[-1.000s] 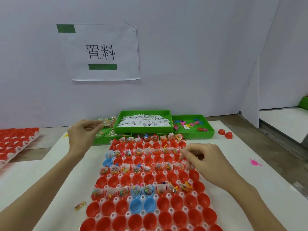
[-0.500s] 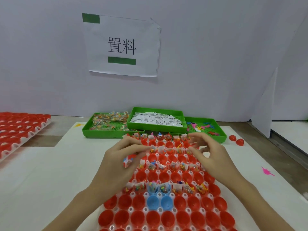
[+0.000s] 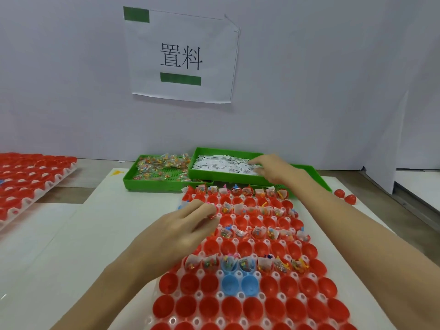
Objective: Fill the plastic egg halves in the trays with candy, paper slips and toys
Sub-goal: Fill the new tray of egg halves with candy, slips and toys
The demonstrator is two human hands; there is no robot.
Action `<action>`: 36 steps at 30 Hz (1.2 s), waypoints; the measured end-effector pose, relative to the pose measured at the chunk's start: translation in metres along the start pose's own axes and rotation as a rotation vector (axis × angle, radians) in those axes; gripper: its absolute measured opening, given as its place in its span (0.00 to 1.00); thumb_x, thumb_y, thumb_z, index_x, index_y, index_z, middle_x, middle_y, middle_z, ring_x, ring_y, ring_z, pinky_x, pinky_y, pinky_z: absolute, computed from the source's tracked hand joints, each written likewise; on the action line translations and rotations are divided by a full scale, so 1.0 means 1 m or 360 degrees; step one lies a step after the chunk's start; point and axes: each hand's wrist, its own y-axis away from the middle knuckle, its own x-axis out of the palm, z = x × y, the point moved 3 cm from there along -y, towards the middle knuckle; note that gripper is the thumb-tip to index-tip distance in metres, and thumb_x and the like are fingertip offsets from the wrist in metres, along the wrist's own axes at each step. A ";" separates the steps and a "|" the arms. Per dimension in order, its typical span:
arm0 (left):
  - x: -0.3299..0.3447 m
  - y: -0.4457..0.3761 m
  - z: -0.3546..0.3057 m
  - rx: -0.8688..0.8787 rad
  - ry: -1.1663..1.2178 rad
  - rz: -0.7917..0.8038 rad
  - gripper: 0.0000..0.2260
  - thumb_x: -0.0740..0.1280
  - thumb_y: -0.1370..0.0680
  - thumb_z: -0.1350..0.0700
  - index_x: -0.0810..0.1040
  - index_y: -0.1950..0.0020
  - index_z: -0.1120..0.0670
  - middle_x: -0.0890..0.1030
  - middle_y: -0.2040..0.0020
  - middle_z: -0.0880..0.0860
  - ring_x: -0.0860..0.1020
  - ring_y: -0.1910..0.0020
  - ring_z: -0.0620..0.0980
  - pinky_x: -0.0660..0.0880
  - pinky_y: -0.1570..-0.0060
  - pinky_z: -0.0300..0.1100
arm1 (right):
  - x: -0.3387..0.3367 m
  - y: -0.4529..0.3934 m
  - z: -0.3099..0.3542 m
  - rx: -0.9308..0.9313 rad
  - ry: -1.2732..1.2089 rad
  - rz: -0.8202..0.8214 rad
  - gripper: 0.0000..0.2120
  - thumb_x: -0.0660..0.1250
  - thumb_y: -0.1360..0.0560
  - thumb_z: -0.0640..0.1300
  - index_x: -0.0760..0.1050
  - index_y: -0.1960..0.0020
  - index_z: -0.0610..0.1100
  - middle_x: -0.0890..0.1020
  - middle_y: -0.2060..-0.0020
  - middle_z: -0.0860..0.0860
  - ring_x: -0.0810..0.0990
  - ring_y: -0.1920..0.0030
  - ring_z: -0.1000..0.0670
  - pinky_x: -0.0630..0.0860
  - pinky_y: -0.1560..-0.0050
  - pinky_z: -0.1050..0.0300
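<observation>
A white tray [image 3: 220, 273] holds rows of red egg halves [image 3: 259, 310] and a few blue egg halves [image 3: 229, 284]. Several far rows hold candy, slips and toys. My left hand [image 3: 181, 232] hovers over the tray's left side with bent fingers, pinching what looks like a small candy packet at its fingertips. My right hand [image 3: 273, 170] reaches into the green tray [image 3: 223, 176] of white paper slips [image 3: 221, 164], fingertips resting on the slips. Left of it, candy packets [image 3: 162, 163] lie in another green tray [image 3: 152, 179].
A third green tray [image 3: 316, 175] sits behind my right forearm. Two loose red egg halves [image 3: 339, 192] lie to the right. Another tray of red halves [image 3: 23, 177] stands far left. A wall with a paper sign [image 3: 181, 55] closes the back.
My left hand came from the candy tray to the egg tray's left side. My right hand left the egg tray and reached forward into the paper slips.
</observation>
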 end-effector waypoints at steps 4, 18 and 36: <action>0.002 -0.001 0.000 -0.0016 0.0008 0.0061 0.26 0.44 0.13 0.65 0.84 0.47 0.63 0.81 0.48 0.59 0.81 0.52 0.57 0.81 0.62 0.46 | -0.007 -0.017 -0.001 0.0080 -0.0055 0.0147 0.23 0.71 0.20 0.48 0.75 0.28 0.44 0.78 0.31 0.42 0.78 0.34 0.41 0.74 0.31 0.45; 0.000 -0.003 0.001 -0.0089 0.0051 0.0144 0.18 0.54 0.20 0.66 0.85 0.47 0.62 0.81 0.48 0.58 0.82 0.52 0.56 0.80 0.63 0.43 | -0.008 -0.010 -0.006 0.0145 -0.0354 -0.0120 0.09 0.67 0.22 0.37 0.84 0.49 0.32 0.85 0.52 0.42 0.78 0.57 0.49 0.79 0.56 0.53; -0.001 -0.001 0.004 -0.0162 0.0010 0.0007 0.31 0.40 0.13 0.60 0.85 0.46 0.61 0.81 0.47 0.57 0.76 0.48 0.53 0.78 0.62 0.42 | -0.009 0.006 -0.011 0.0020 -0.0531 -0.0365 0.11 0.75 0.24 0.49 0.84 0.50 0.41 0.84 0.58 0.50 0.80 0.59 0.53 0.76 0.59 0.62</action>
